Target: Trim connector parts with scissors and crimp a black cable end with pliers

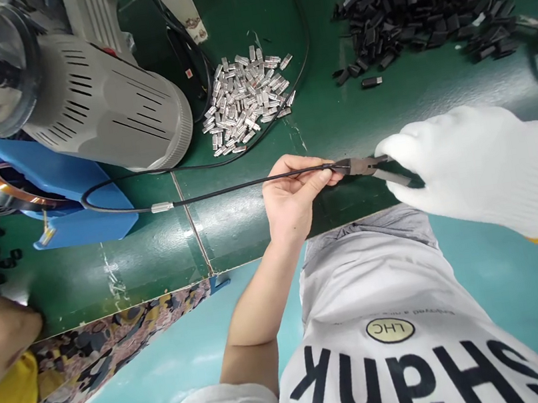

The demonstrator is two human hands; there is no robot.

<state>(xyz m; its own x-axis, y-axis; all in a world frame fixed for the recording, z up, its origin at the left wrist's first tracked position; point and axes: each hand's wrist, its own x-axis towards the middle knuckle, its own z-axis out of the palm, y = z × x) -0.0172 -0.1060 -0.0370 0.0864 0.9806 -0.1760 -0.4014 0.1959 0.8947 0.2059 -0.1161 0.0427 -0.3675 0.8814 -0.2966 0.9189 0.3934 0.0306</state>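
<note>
My bare left hand [293, 194] pinches a thin black cable [227, 189] near its end, over the green table's front edge. A small silver metal shell [162, 207] sits threaded on the cable further left. My right hand [476, 164], in a white knit glove, grips a pair of pliers [367, 165] whose jaws meet the cable's tip right beside my left fingers. The cable loops left toward the blue holder.
A pile of silver metal shells [246, 100] lies mid-table; a heap of black plastic housings [426, 3] spills from a bag at the back right. A grey cylindrical machine [97, 99] and a blue tape holder [60, 192] stand left. Another person in yellow [2, 376] is at the left.
</note>
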